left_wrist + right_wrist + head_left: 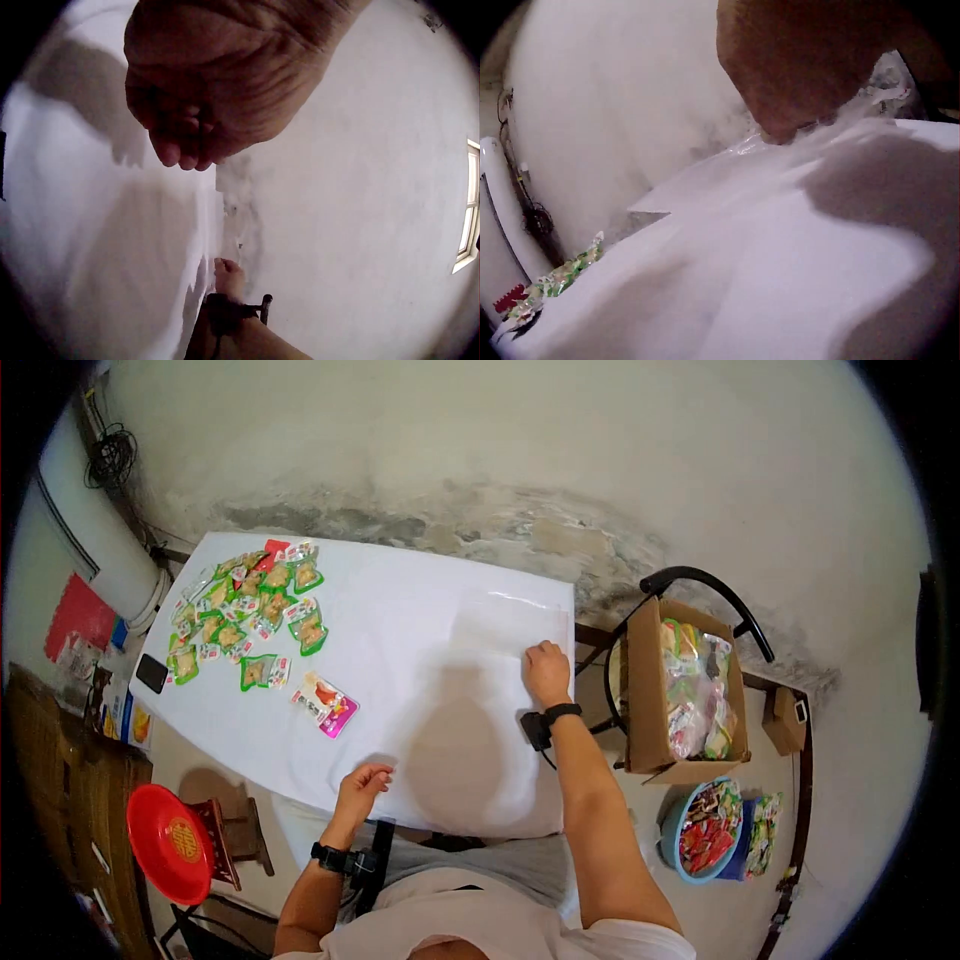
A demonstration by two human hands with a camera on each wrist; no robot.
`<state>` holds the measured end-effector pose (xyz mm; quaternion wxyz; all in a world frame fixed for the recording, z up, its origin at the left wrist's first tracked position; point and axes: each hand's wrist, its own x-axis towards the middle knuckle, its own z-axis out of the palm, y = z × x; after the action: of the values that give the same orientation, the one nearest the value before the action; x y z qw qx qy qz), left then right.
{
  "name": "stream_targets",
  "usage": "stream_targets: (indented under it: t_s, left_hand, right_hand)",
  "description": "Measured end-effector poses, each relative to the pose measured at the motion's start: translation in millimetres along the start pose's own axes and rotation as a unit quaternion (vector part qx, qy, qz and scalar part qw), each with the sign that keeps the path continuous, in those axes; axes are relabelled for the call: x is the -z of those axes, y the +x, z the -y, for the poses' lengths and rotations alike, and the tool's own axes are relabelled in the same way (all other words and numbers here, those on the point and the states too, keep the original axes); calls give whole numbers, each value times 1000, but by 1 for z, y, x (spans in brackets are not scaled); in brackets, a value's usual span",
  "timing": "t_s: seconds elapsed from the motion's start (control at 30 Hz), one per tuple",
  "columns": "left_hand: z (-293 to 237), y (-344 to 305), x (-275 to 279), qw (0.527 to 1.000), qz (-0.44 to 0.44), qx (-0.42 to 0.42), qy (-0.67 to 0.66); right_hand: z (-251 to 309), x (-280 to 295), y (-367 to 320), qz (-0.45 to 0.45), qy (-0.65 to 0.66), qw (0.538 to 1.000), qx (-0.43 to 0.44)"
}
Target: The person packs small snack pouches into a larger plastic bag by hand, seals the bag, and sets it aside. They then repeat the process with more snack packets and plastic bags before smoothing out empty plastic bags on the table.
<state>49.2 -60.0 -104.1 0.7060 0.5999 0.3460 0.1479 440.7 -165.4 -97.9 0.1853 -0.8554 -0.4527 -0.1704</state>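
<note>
A clear plastic bag [505,622] lies at the right back of the white-covered table [400,620]. At its lower right part, my right hand [547,672] grips the thin plastic with curled fingers; the right wrist view shows the clear plastic [739,154] creased and raised around this hand [802,67], whose fingertips are largely hidden. Over the table's front edge, my left hand [362,792] hangs loosely curled, holding nothing; its palm [225,75] shows in the left wrist view. A pink-and-white packet [326,705] lies beyond it to the left.
Green-edged snack packets [230,610] are heaped at the table's left, beside a black phone [151,673]. To the right, a cardboard box [645,690] of packets stands on a black-framed chair [715,582]. Below are a blue basin [672,840] of packets and, at left, a red basin [150,860].
</note>
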Motion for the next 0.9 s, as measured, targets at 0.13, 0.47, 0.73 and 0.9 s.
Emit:
stream_targets:
  t_s: [0.13,0.47,0.73,0.9]
  left_hand:
    - [0,6,-9,1000,22,-14,0]
    - [-33,11,-44,995,57,39,-72]
    - [11,57,-60,945,42,91,-312]
    - [0,61,-42,947,36,89,-306]
  right_hand:
    - [-1,7,-2,-14,37,999,4]
    - [101,61,-31,117,85,988,55]
    - [177,63,-107,245,327,909,84]
    - [147,73,-116,223,203,938,173]
